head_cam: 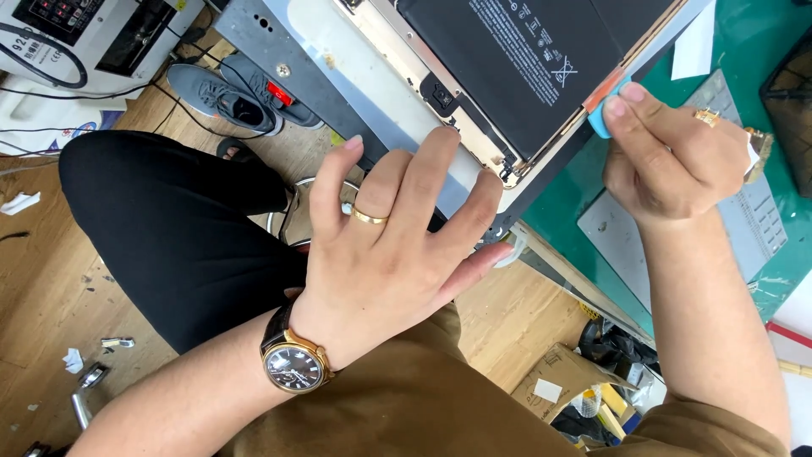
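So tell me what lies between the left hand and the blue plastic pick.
In the head view, the opened tablet's corner lies between left hand and blue plastic pick.

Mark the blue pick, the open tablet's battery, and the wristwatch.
blue pick (600, 121), head view, on the blue edge showing below the right thumb.
battery (516, 59), head view, on the middle of the black panel.
wristwatch (293, 366), head view, on the dark dial at the left wrist.
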